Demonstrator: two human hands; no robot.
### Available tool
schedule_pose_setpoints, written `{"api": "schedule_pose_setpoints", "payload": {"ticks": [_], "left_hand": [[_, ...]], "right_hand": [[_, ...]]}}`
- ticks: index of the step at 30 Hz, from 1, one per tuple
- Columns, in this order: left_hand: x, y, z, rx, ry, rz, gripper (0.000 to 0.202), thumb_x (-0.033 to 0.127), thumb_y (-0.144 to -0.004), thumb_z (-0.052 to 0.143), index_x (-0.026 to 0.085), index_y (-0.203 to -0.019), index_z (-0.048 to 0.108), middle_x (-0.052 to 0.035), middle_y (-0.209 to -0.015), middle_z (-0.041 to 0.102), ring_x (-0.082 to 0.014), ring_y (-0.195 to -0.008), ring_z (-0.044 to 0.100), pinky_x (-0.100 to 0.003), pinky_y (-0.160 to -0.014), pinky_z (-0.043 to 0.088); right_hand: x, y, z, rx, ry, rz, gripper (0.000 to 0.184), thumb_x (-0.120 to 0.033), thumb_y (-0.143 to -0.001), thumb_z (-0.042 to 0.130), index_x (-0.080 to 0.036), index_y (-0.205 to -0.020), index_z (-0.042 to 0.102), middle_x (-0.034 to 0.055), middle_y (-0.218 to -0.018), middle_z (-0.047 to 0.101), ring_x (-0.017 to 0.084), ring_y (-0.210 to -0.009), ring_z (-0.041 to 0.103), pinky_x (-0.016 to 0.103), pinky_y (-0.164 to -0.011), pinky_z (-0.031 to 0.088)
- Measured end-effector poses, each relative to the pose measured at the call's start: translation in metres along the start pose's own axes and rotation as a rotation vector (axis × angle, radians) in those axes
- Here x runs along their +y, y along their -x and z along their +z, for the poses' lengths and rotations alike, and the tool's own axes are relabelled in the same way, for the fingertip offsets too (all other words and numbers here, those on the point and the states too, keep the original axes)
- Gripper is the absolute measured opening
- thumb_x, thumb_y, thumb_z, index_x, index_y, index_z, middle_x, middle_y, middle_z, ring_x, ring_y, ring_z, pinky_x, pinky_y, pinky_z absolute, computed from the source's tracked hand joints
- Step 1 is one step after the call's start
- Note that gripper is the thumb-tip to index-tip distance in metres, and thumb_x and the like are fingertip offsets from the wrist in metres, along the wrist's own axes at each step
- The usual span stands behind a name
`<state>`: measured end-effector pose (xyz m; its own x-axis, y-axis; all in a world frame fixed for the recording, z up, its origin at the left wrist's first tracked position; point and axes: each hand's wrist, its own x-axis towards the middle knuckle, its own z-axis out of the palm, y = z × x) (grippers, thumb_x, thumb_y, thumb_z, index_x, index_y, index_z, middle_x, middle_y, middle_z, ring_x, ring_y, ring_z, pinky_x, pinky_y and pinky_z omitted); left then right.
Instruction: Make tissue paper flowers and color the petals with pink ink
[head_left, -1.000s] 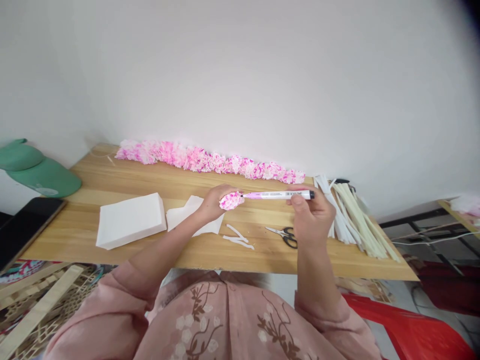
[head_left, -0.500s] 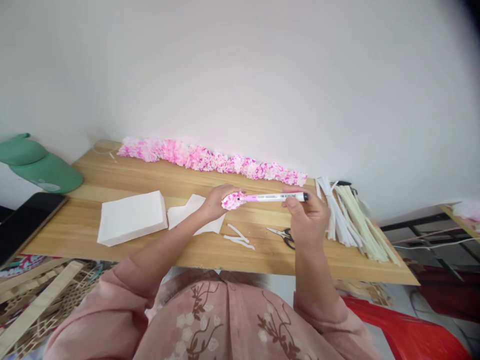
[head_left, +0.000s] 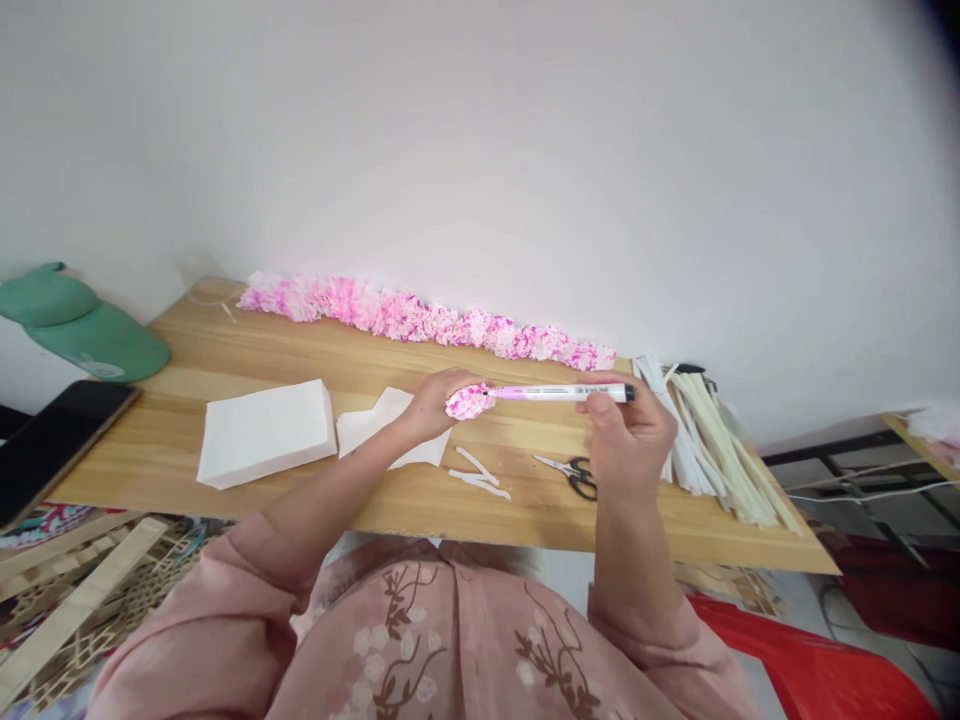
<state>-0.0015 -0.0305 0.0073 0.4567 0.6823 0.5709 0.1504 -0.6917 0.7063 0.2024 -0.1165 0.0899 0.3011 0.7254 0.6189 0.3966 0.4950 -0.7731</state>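
My left hand is closed around a small paper flower, white with magenta blotches. In my right hand a white marker pen lies level, pinched near its black end. Its tip points left and meets, or nearly meets, the flower's right edge. Below the flower lie a few thin white strips. A pair of scissors with black handles rests just left of my right wrist. Under my left forearm are loose white paper sheets.
Along the wall runs a row of pink-and-white paper flowers. A thick white paper stack sits left, near a dark phone and a green bottle. Bundles of white and cream strips lie at the right end of the wooden table.
My right hand and the marker have shifted slightly right, so the tip has moved from over the flower to its right edge. My left hand stays almost in place.
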Motion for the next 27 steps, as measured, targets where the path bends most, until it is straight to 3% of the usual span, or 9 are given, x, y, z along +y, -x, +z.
{"api": "schedule_pose_setpoints", "payload": {"ticks": [7,20,27], "left_hand": [[-0.0008,0.0002,-0.0002,0.004,0.011,0.026,0.022,0.019,-0.083,0.064,0.018,-0.104,0.071,-0.0071,-0.097,0.074,-0.0202,-0.088,0.068,-0.031,-0.077,0.05],[0.0007,0.0001,-0.0006,0.032,0.052,0.005,0.023,0.025,-0.083,0.066,0.017,-0.104,0.072,-0.0085,-0.097,0.074,-0.0213,-0.087,0.068,-0.032,-0.075,0.05],[-0.0014,0.0011,0.0003,0.019,0.092,0.017,0.025,0.028,-0.083,0.068,0.017,-0.105,0.071,-0.0098,-0.099,0.074,-0.0211,-0.089,0.068,-0.033,-0.077,0.051]], "right_hand": [[0.006,0.0027,0.0033,-0.048,0.012,0.016,0.014,-0.034,-0.078,0.072,-0.024,-0.087,0.074,0.0,-0.081,0.072,0.011,-0.06,0.058,0.023,-0.056,0.048],[-0.0011,-0.0034,-0.0037,0.066,0.008,0.016,0.019,-0.039,-0.078,0.069,-0.021,-0.084,0.072,0.0,-0.071,0.066,0.011,-0.058,0.056,0.024,-0.053,0.047],[0.0053,-0.0011,-0.0035,0.025,0.011,0.018,0.019,-0.037,-0.077,0.071,-0.022,-0.087,0.072,0.0,-0.075,0.069,0.012,-0.059,0.058,0.024,-0.052,0.046]]}}
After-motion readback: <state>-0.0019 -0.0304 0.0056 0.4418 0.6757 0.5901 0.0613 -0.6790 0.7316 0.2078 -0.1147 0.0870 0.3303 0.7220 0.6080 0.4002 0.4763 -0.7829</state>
